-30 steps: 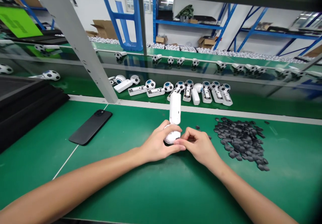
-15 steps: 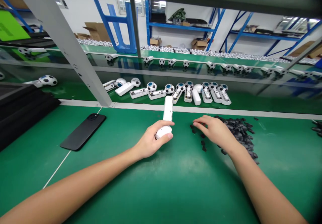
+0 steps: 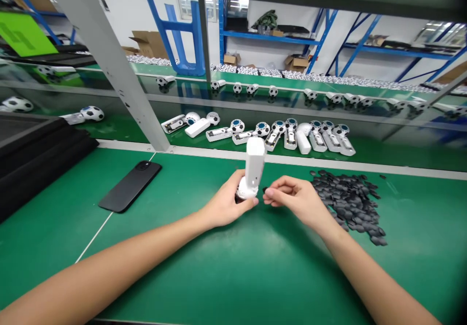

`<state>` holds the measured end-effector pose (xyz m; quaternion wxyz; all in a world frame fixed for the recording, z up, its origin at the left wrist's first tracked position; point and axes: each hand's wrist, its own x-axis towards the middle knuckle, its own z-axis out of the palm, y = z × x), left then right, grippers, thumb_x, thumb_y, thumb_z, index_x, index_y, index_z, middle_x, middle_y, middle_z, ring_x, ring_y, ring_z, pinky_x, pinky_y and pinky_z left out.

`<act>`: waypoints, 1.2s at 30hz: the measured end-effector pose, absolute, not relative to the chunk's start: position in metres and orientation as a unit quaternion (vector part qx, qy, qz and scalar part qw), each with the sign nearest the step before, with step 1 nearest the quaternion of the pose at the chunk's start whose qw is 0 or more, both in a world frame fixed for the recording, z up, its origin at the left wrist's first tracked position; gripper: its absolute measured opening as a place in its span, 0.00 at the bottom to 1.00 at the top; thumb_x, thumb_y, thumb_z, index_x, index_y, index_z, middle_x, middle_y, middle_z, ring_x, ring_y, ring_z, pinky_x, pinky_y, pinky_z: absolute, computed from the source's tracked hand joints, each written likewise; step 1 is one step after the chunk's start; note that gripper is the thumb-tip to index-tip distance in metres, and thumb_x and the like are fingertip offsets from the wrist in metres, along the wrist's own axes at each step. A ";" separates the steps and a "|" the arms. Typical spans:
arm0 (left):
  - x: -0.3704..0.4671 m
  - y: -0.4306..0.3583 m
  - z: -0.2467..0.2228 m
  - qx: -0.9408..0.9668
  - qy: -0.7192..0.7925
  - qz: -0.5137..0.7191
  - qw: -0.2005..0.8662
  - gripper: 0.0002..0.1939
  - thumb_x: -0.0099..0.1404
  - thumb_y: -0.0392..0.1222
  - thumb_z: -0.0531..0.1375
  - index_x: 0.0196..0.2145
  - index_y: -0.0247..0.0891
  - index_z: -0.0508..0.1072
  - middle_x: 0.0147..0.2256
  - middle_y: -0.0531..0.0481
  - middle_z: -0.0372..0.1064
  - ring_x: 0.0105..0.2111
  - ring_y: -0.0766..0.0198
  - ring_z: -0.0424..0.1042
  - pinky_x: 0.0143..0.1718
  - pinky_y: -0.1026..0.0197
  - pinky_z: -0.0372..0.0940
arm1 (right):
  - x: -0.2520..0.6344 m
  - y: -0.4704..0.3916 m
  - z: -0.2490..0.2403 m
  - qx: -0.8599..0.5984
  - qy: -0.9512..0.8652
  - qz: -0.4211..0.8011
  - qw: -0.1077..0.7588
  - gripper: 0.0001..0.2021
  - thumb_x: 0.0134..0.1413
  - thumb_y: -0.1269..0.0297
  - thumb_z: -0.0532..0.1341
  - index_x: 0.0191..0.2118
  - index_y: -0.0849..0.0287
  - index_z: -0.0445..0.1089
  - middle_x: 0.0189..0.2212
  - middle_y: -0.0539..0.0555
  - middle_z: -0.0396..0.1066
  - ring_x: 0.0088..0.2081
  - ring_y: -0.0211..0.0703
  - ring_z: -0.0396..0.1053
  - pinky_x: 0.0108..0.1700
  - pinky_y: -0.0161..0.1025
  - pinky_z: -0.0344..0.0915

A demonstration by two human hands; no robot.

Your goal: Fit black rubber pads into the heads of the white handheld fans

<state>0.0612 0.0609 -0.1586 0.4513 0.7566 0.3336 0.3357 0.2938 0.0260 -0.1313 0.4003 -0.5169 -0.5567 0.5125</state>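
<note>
My left hand (image 3: pixel 226 202) is closed round the ball end of a white handheld device (image 3: pixel 255 163), whose handle points up and away from me. Just right of it, my right hand (image 3: pixel 295 196) pinches a small black piece (image 3: pixel 265 190) between thumb and fingertips. The piece is close to the device but apart from it. Beyond my right hand spreads a pile of small black pieces (image 3: pixel 350 201) on the green table (image 3: pixel 233 276). My fingers hide part of the device's round end.
Several soccer-ball-headed devices (image 3: pixel 219 133) lie in a row behind the white rail (image 3: pixel 292 161). A black phone (image 3: pixel 130 186) rests at the left, near a stack of dark trays (image 3: pixel 40 154). A grey post (image 3: pixel 120 72) stands at the front left. A blue stool (image 3: pixel 182 26) is farther back.
My right hand has moved left from the loose pieces toward the device and now pinches a black piece. The left hand has tilted the device's handle more upright. The view has shifted slightly.
</note>
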 end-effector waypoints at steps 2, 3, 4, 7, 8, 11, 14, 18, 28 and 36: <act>0.062 0.059 -0.158 0.778 0.320 0.327 0.431 0.27 0.66 0.42 0.65 0.60 0.41 0.62 0.53 0.42 0.68 0.49 0.53 0.70 0.49 0.53 0.66 | 0.279 0.021 -0.132 -0.490 -0.532 0.554 0.413 0.16 0.56 0.51 0.73 0.35 0.58 0.75 0.29 0.53 0.80 0.32 0.43 0.79 0.35 0.35 0.76; 0.062 0.058 -0.157 0.784 0.316 0.324 0.424 0.27 0.66 0.41 0.65 0.60 0.41 0.62 0.54 0.42 0.68 0.50 0.52 0.70 0.50 0.52 0.66 | 0.274 0.020 -0.133 -0.484 -0.524 0.566 0.413 0.16 0.56 0.51 0.73 0.35 0.59 0.75 0.29 0.53 0.80 0.30 0.41 0.78 0.34 0.34 0.75; 0.062 0.057 -0.157 0.788 0.315 0.322 0.420 0.27 0.66 0.40 0.65 0.60 0.41 0.62 0.54 0.41 0.67 0.50 0.52 0.70 0.50 0.52 0.66 | 0.271 0.019 -0.135 -0.482 -0.518 0.574 0.412 0.16 0.56 0.51 0.73 0.35 0.59 0.75 0.29 0.53 0.80 0.30 0.41 0.78 0.33 0.33 0.75; 0.063 0.056 -0.158 0.791 0.317 0.322 0.412 0.27 0.66 0.38 0.64 0.60 0.41 0.62 0.54 0.42 0.67 0.51 0.52 0.69 0.51 0.52 0.66 | 0.268 0.019 -0.139 -0.490 -0.503 0.577 0.417 0.17 0.52 0.51 0.75 0.34 0.59 0.75 0.29 0.54 0.80 0.31 0.41 0.78 0.34 0.33 0.75; 0.063 0.056 -0.158 0.792 0.318 0.322 0.410 0.27 0.66 0.37 0.63 0.60 0.42 0.62 0.53 0.43 0.67 0.51 0.52 0.68 0.52 0.51 0.66 | 0.268 0.019 -0.140 -0.495 -0.499 0.574 0.420 0.17 0.50 0.52 0.76 0.34 0.59 0.75 0.29 0.54 0.80 0.31 0.41 0.78 0.34 0.33 0.75; 0.065 0.054 -0.159 0.789 0.326 0.327 0.404 0.25 0.66 0.35 0.62 0.59 0.42 0.62 0.52 0.44 0.66 0.51 0.53 0.68 0.52 0.51 0.66 | 0.269 0.019 -0.143 -0.503 -0.499 0.567 0.420 0.18 0.48 0.52 0.78 0.31 0.60 0.74 0.28 0.54 0.80 0.30 0.42 0.78 0.33 0.33 0.75; 0.066 0.052 -0.160 0.788 0.327 0.336 0.400 0.24 0.66 0.35 0.62 0.58 0.42 0.63 0.51 0.44 0.64 0.51 0.54 0.67 0.52 0.52 0.66 | 0.267 0.019 -0.146 -0.513 -0.509 0.554 0.414 0.19 0.49 0.50 0.77 0.30 0.59 0.73 0.27 0.54 0.79 0.29 0.41 0.77 0.32 0.34 0.74; 0.067 0.051 -0.160 0.794 0.319 0.331 0.397 0.22 0.66 0.34 0.61 0.57 0.42 0.64 0.52 0.43 0.62 0.50 0.54 0.66 0.53 0.52 0.66 | 0.266 0.019 -0.151 -0.523 -0.521 0.538 0.407 0.20 0.50 0.49 0.76 0.29 0.59 0.71 0.26 0.53 0.78 0.27 0.42 0.75 0.31 0.35 0.73; 0.067 0.050 -0.155 0.778 0.318 0.344 0.418 0.23 0.65 0.42 0.65 0.56 0.41 0.67 0.49 0.44 0.65 0.48 0.53 0.67 0.50 0.53 0.66 | 0.265 0.022 -0.152 -0.524 -0.591 0.496 0.361 0.20 0.62 0.46 0.66 0.30 0.55 0.63 0.26 0.50 0.74 0.27 0.42 0.73 0.30 0.37 0.70; 0.061 0.065 -0.159 0.626 0.375 0.399 0.555 0.22 0.69 0.56 0.62 0.52 0.39 0.69 0.38 0.50 0.69 0.31 0.66 0.66 0.29 0.65 0.63 | 0.284 0.018 -0.137 -0.486 -0.736 0.375 0.285 0.19 0.76 0.49 0.48 0.53 0.51 0.72 0.46 0.54 0.78 0.46 0.48 0.76 0.50 0.44 0.71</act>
